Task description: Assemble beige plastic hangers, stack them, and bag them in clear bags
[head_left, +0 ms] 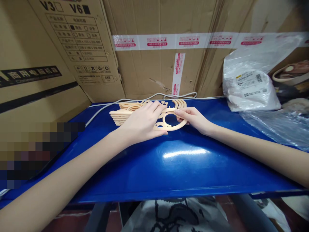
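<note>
A stack of thin pale wooden cut-out pieces (122,115) lies on the blue table (169,161) near its back edge. My left hand (142,120) rests flat on the stack, fingers stretched out over the top piece. My right hand (194,118) pinches the right end of the top cut-out piece (169,124), which has a round hole and curved outlines. More curved wooden pieces (180,103) show just behind my hands.
Large cardboard boxes (156,48) stand along the back and left of the table. A white cable (145,98) runs along the back edge. A white plastic bag (251,83) and clear plastic sheeting (277,125) lie at the right.
</note>
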A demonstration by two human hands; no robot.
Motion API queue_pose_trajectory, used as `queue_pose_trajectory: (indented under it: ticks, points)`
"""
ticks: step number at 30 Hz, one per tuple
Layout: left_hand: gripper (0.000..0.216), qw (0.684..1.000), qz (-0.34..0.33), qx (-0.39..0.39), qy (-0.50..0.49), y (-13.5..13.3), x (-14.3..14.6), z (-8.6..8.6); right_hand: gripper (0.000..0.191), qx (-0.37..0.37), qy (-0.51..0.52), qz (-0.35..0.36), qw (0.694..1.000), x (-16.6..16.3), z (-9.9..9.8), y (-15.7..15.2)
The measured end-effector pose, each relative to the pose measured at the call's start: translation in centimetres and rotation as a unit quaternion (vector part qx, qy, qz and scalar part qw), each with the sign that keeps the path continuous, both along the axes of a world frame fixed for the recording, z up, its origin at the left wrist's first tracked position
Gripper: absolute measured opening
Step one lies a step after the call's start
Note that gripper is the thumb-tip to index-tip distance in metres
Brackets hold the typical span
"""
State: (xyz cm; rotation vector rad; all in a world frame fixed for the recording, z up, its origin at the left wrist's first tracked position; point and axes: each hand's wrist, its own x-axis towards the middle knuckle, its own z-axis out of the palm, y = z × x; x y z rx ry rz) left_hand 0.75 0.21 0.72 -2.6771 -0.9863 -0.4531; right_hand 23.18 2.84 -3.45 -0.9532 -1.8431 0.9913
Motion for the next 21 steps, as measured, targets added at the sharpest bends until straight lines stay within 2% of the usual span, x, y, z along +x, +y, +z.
queue_pose_trajectory:
  ticks: [4,12,15,19,21]
  points:
    - [0.074,1.000,-0.014,-0.016,-0.016,0.2,0.0,-0.4,0.046,-0.004,0.029,0.000,1.000,-0.1,0.2,-0.2]
    - [0.072,0.999,-0.015,-0.030,-0.027,0.3,0.0,-0.6,0.047,0.006,0.009,-0.010,1.000,0.0,0.0,-0.1]
    - [0.069,0.999,-0.020,-0.032,-0.035,0.3,0.1,-0.6,0.050,-0.013,0.020,-0.019,1.000,-0.1,0.1,-0.2]
    - [0.065,0.997,-0.027,-0.036,-0.070,0.4,-0.5,0.8,0.073,-0.055,0.052,-0.021,0.997,0.0,0.4,0.0]
    - [0.067,0.993,-0.026,-0.046,-0.105,0.6,-1.4,2.2,0.073,-0.020,0.014,-0.028,0.999,0.1,0.4,0.1]
